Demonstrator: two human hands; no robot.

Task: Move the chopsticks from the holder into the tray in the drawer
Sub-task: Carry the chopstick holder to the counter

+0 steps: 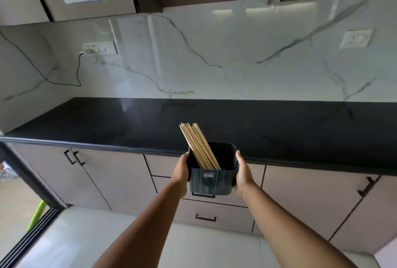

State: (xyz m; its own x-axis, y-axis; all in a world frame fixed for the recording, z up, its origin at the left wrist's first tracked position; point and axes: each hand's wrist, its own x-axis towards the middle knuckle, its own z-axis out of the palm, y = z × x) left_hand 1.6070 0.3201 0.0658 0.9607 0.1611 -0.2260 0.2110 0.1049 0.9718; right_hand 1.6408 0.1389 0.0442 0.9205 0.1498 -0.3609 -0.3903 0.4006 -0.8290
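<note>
Left hand [181,170] and right hand [242,173] clasp opposite sides of the dark holder [211,178]; chopsticks [198,145] lean left inside, near table [279,130] edge.

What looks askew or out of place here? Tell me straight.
Nothing is spilled or damaged. The chopsticks lean together toward the left corner of the holder, which the left hand and right hand grip by its sides. The drawers below the counter are shut.

Between 2 bare hands, left [182,171] and right [242,173], sits 1 dark square plastic holder [211,179]. Above the grip rises 1 bundle of pale wooden chopsticks [198,145], too overlapped to count singly. Behind stand 1 black stone countertop [279,126] and 2 white wall sockets [100,48].
</note>
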